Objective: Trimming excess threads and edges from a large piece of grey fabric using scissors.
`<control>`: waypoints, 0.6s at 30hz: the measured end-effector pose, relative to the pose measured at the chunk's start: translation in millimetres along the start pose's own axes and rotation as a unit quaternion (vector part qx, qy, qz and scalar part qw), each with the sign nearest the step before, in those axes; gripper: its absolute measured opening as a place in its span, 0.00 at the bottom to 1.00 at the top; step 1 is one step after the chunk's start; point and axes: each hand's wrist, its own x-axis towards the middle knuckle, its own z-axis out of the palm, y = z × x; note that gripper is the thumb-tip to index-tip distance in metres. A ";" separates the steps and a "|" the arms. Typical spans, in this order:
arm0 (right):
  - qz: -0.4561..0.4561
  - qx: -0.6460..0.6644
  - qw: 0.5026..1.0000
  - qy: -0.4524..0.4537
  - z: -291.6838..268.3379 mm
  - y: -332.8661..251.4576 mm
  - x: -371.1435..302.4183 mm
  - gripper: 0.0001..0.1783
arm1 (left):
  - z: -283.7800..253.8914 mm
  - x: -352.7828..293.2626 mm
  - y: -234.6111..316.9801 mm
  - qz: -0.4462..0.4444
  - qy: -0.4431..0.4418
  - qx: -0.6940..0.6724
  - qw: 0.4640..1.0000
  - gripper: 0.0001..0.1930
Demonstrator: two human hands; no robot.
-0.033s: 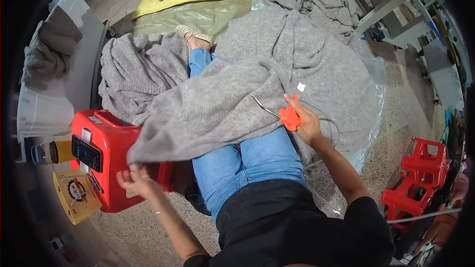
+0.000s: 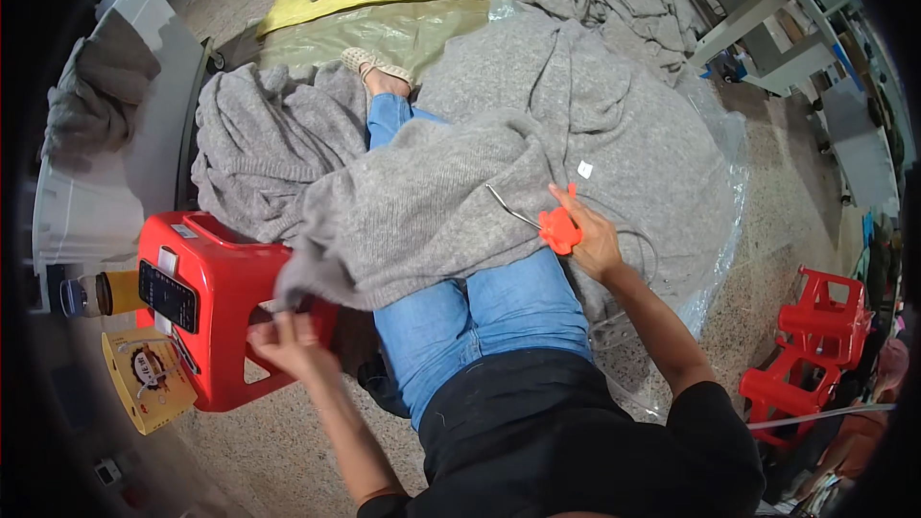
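Note:
Across my lap lies a grey knit garment (image 2: 422, 201), its left end bunched and hanging over my left thigh. My left hand (image 2: 297, 343) is closed at that hanging corner, pinching the cloth beside the red stool; the fingertips are slightly blurred. In my right hand (image 2: 597, 242) is an orange-handled tool (image 2: 559, 231) with a thin bent metal rod. The rod points left and lies over the garment, close to its surface. Whether its tip touches the knit I cannot tell.
The red stool (image 2: 221, 264) at my left bears a phone (image 2: 169, 295). A yellow box (image 2: 149, 379) and a jar (image 2: 86, 295) are beside it. More grey knitwear (image 2: 633, 153) lies ahead on plastic sheeting. A white bin (image 2: 144, 86) stands far left, red stools (image 2: 811, 326) at right.
My left hand has moved right, toward my thigh, bringing the garment's corner inward and bunching it. My right hand and the orange-handled tool have hardly shifted.

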 end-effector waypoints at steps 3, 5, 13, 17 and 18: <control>-0.026 -0.017 0.999 -0.019 17.4 32.5 -4.8 0.39 | 20.0 -80.3 -18.4 -0.497 -0.262 -0.155 0.813 0.12; -0.049 -0.037 0.998 -0.018 29.8 55.9 -8.3 0.40 | 43.6 -123.2 -34.2 -0.577 -0.348 -0.101 0.732 0.13; 0.145 0.077 0.986 0.014 63.6 59.3 2.0 0.25 | 100.9 -117.8 -96.1 -0.298 -0.320 -0.052 0.898 0.09; 0.124 0.059 0.990 -0.029 29.9 37.5 8.1 0.23 | 71.7 -89.7 -66.5 -0.172 -0.427 0.166 0.872 0.13; 0.124 0.094 0.983 -0.095 10.8 31.6 5.4 0.22 | 64.2 -87.9 -34.9 -0.173 -0.459 0.103 0.865 0.12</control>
